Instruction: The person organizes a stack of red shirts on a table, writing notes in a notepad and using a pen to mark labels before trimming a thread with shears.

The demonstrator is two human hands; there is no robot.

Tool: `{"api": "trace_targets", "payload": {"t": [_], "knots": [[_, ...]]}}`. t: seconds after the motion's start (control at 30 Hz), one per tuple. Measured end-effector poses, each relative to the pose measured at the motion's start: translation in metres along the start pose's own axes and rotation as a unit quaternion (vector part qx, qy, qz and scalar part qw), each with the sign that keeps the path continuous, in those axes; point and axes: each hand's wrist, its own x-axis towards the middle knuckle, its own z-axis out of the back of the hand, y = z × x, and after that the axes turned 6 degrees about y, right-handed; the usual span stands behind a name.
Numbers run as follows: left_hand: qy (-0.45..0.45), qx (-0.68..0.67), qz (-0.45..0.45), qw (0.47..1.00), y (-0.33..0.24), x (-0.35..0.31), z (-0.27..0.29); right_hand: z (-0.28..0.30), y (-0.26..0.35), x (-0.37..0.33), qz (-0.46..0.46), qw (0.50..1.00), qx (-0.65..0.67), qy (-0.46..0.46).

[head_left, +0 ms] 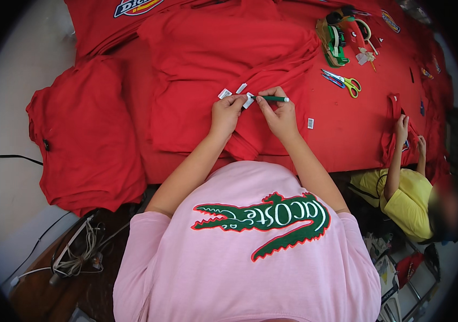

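Over a stack of red shirts [186,118], my left hand [225,114] pinches a small white label [248,101] between thumb and fingers. My right hand [281,115] grips a dark green pen [275,99], its tip close to that label and its pale end pointing right. Two more white labels, one [224,94] beside my left fingers and another [242,87] just beyond, lie on the red cloth. A barcode sticker [310,123] rests to the right of my right wrist.
Yellow-handled scissors [351,86] lie on the red-covered table [341,139], nearer than a green tape dispenser [337,48]. A folded red shirt [84,134] hangs over the left edge. At right, a person in yellow [409,206] handles red cloth. Coiled cables [81,249] lie at lower left.
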Motion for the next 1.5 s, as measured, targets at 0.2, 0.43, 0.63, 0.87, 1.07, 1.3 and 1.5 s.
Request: {"api": "trace_targets", "payload": {"t": [0.2, 0.43, 0.63, 0.87, 1.07, 1.3, 1.5], "knots": [[0.003, 0.021, -0.001, 1.000, -0.002, -0.002, -0.001, 0.003, 0.000, -0.001, -0.020, 1.000, 0.017, 0.008], [0.002, 0.045, -0.015, 0.999, 0.007, -0.001, 0.002, 0.106, -0.028, -0.036, -0.075, 0.973, 0.083, -0.200], [-0.003, 0.112, -0.057, 0.992, 0.017, 0.005, -0.001, 0.133, -0.073, -0.089, -0.175, 0.968, -0.019, -0.176], [-0.026, 0.118, -0.166, 0.979, 0.008, -0.001, 0.005, 0.118, -0.060, -0.086, -0.162, 0.956, 0.118, -0.212], [0.070, 0.261, -0.205, 0.941, -0.043, -0.050, -0.034, 0.098, 0.016, -0.044, -0.175, 0.921, 0.323, -0.126], [0.169, 0.269, -0.048, 0.947, -0.016, -0.032, -0.034, 0.058, 0.026, -0.016, -0.119, 0.947, 0.281, -0.104], [0.032, 0.350, -0.100, 0.931, -0.021, -0.021, 0.014, 0.067, 0.018, -0.023, -0.010, 0.978, 0.049, -0.201]]}}
